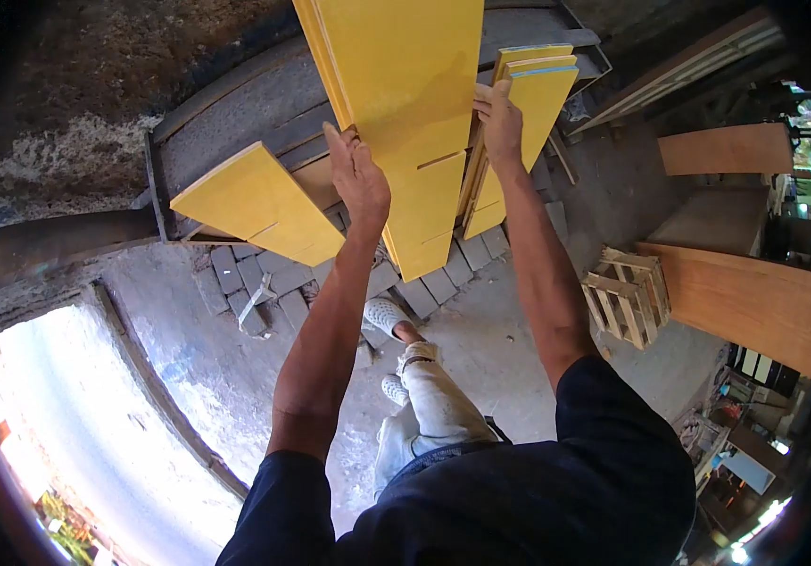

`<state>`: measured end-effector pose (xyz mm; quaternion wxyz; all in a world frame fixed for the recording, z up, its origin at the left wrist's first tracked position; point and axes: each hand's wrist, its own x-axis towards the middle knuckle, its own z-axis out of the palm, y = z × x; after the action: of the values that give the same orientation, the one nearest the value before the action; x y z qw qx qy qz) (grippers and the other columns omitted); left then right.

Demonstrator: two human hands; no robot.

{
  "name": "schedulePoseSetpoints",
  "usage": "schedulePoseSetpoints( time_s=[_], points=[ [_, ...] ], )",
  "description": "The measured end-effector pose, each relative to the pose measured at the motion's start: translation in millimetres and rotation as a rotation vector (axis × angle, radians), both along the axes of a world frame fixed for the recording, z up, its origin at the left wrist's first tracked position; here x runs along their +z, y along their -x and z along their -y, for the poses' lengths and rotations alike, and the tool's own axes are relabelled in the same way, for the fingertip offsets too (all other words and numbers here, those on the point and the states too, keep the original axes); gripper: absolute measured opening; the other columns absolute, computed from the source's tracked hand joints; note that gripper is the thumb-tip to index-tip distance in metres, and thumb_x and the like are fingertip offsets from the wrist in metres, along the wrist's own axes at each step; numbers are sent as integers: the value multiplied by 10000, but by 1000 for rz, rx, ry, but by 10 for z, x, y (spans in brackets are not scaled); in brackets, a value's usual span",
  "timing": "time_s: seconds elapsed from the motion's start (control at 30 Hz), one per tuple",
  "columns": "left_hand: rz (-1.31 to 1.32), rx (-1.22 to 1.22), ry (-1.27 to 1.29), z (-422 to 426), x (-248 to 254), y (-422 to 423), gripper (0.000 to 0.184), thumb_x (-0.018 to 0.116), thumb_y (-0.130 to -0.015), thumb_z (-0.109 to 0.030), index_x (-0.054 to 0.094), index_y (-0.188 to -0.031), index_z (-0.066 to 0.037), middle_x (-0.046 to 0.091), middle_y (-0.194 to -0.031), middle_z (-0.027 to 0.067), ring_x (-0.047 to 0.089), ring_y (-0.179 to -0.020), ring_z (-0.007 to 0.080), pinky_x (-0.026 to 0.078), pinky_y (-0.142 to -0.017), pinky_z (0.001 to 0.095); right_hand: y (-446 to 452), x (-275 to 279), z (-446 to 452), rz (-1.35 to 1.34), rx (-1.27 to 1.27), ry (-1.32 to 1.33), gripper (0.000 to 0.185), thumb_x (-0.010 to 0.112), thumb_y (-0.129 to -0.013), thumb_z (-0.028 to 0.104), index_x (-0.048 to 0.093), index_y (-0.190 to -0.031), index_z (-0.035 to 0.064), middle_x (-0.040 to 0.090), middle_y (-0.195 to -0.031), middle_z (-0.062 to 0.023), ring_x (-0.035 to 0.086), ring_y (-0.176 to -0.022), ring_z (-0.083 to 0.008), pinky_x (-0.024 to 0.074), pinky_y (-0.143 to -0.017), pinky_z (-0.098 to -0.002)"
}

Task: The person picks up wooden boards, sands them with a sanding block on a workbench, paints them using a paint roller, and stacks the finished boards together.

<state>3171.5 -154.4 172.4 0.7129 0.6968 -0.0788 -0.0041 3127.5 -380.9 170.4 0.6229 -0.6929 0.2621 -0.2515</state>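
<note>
Left fingers (338, 146) and right fingers (502, 102) are pinching yellow boards (415, 94) between them, a slatted crate (629, 307) sitting below-right of them.

we reach both arms well out ahead of our torso (519, 505), bare below the short sleeves. our left forearm (330, 316) slants inward from the torso's left side, and the left wrist (371, 215) cocks slightly outward. our left hand (358, 177) is partly curled in a grip, fingertips pointing away from the torso. our right forearm (552, 269) slants inward from the torso's right side, its wrist (510, 168) nearly straight. our right hand (502, 127) grips a little farther from the torso, fingers turned across toward the left hand. beneath, our legs (438, 401) extend ahead of the torso, one foot (386, 316) farther out than the other.
</note>
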Motion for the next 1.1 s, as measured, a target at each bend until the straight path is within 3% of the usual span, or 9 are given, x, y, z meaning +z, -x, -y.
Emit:
schedulePoseSetpoints(
  time_s=[0.03, 0.13, 0.33, 0.47, 0.57, 0.77, 0.93, 1.03, 1.1],
  points=[
    [-43, -12, 159, -12, -30, 3, 383, 467, -979, -136, 533, -1298, 67, 599, -1151, 228, 578, -1098, 330, 439, -968, 378, 26, 31, -3, 26, -10, -19, 762, 348, -995, 629, 599, -1258, -40, 636, -1190, -183, 599, -1113, -262, 445, -967, -383],
    [214, -30, -40, -215, 9, 128, 340, 466, -1008, -169, 585, -1231, 57, 614, -1138, 212, 604, -1045, 310, 454, -935, 370, 267, 228, -118, 14, 40, 59, 700, 366, -1012, 581, 603, -1256, -32, 635, -1200, -162, 601, -1107, -249, 454, -951, -366],
    [113, -1, -135, -459, 344, 709, 326, 484, -1017, -206, 629, -1159, 48, 631, -1138, 211, 604, -1044, 316, 450, -945, 383, 892, 347, -216, 45, 97, 145, 555, 463, -1023, 433, 543, -1347, -9, 606, -1260, -117, 598, -1117, -217, 457, -915, -334],
    [39, 65, -68, -582, 403, 1074, 205, 677, -902, -109, 688, -1074, 2, 686, -1030, 152, 649, -984, 270, 496, -879, 354, 1249, 482, -148, -120, 77, 170, 530, 473, -1025, 396, 547, -1334, -29, 628, -1232, -109, 611, -1083, -197, 460, -909, -315],
    [-49, 30, -3, -714, 473, 1298, 135, 687, -865, -20, 697, -999, -5, 697, -1024, 111, 653, -967, 229, 500, -868, 326, 1582, 566, -157, -304, 8, 222, 476, 517, -1017, 340, 583, -1279, -52, 672, -1129, -123, 634, -1006, -189, 470, -895, -313],
    [22, 122, 63, -821, 568, 1715, 205, 748, -820, -27, 719, -1023, -30, 688, -963, 111, 661, -899, 225, 518, -809, 312, 1956, 632, -439, -157, 4, 335, 437, 543, -1008, 321, 624, -1215, -56, 697, -1019, -123, 659, -930, -185, 503, -818, -303],
    [114, 271, 11, -1077, 556, 1960, 275, 759, -811, -12, 709, -1080, -29, 658, -978, 133, 645, -887, 211, 511, -777, 309, 2099, 670, -679, -240, -76, 320, 398, 572, -994, 306, 642, -1171, -44, 702, -976, -113, 686, -845, -190, 524, -749, -300],
    [1, 250, 127, -1309, 640, 2090, 262, 698, -915, -203, 705, -1098, -16, 636, -1012, 146, 619, -928, 223, 485, -813, 323, 2148, 829, -949, -217, -24, 291, 368, 601, -979, 291, 655, -1134, -39, 702, -957, -108, 695, -818, -191, 533, -715, -297],
    [24, 233, 221, -1499, 772, 2145, 418, 589, -964, -371, 700, -1103, 6, 617, -1036, 151, 599, -955, 231, 462, -847, 328, 2120, 957, -1098, -183, 8, 233, 352, 613, -972, 277, 660, -1113, -41, 702, -946, -109, 698, -808, -191, 538, -697, -293]
  ],
)
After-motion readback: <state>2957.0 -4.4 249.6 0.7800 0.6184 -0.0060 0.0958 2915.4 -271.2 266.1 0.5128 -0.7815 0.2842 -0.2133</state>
